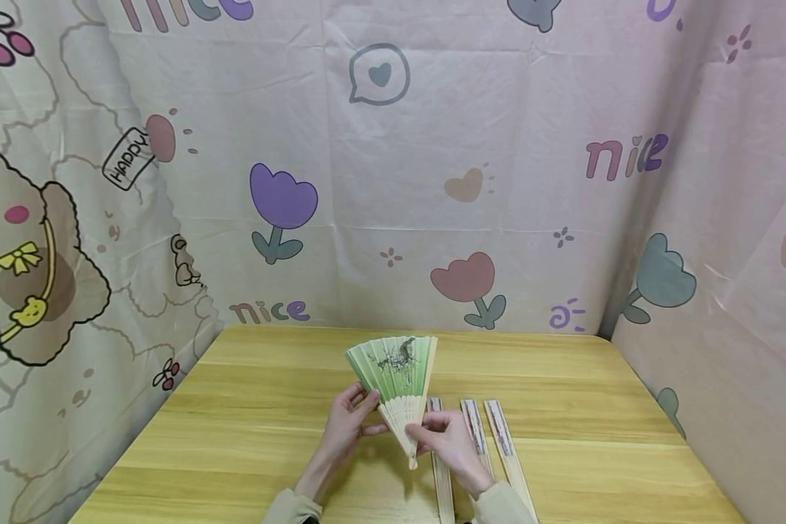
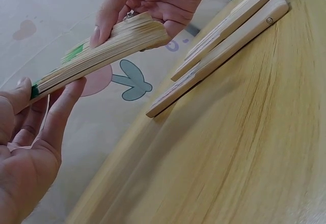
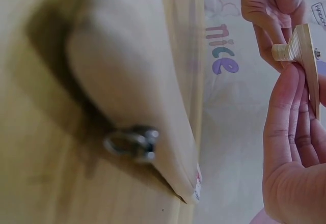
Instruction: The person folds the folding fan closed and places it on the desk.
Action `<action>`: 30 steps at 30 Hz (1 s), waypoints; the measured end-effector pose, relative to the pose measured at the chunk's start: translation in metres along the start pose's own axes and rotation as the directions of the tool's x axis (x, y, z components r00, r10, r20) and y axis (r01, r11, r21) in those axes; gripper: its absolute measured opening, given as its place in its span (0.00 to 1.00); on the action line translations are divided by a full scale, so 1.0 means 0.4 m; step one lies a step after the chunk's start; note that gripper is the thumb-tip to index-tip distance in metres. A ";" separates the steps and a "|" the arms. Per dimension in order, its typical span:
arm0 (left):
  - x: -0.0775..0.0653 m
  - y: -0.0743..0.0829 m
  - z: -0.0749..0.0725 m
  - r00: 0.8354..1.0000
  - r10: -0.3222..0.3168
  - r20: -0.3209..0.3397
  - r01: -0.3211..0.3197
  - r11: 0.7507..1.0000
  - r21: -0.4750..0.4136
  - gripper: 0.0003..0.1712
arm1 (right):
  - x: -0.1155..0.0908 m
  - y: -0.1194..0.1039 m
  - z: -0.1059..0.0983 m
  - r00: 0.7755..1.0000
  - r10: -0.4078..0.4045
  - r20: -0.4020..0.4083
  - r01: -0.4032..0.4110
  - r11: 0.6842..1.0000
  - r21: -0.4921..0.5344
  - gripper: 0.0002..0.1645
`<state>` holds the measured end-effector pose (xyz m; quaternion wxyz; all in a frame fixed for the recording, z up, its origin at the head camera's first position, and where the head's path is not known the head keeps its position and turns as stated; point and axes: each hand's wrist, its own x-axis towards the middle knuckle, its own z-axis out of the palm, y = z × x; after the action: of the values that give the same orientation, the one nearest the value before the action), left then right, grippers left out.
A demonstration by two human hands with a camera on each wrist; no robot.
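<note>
A green folding fan (image 1: pixel 396 371) with a dark printed drawing is partly spread and held up over the table in the head view. Its pale ribs (image 2: pixel 102 56) show edge-on in the left wrist view. My left hand (image 1: pixel 348 422) pinches the fan's left edge between thumb and fingers, where the green leaf meets the ribs. My right hand (image 1: pixel 450 442) grips the ribs near the pivot end, thumb on the near face. In the right wrist view a small metal rivet (image 3: pixel 318 54) sticks out at the fan's pivot, by the right hand (image 3: pixel 295 132).
Three closed folding fans lie on the wooden table (image 1: pixel 236 437): one left fan (image 1: pixel 442 480), one middle fan (image 1: pixel 474 429) partly under my right forearm, and one right fan (image 1: pixel 511 451). A patterned curtain (image 1: pixel 380 182) hangs behind the table and along both sides.
</note>
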<state>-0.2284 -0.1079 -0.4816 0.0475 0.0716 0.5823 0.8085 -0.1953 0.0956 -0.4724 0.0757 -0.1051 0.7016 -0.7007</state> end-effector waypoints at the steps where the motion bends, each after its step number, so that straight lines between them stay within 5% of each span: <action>1: 0.000 0.000 0.000 1.000 0.002 0.004 -0.002 1.000 0.001 0.26 | 0.000 0.000 0.000 1.000 0.001 0.001 -0.001 1.000 -0.004 0.16; 30: -0.002 -0.001 -0.001 1.000 -0.016 0.009 0.015 1.000 0.025 0.28 | -0.004 0.002 -0.002 0.997 -0.040 0.065 0.042 0.999 -0.028 0.16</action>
<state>-0.2278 -0.1083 -0.4823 0.0556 0.0713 0.5928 0.8003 -0.1941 0.0968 -0.4732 0.0823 -0.1433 0.7066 -0.6880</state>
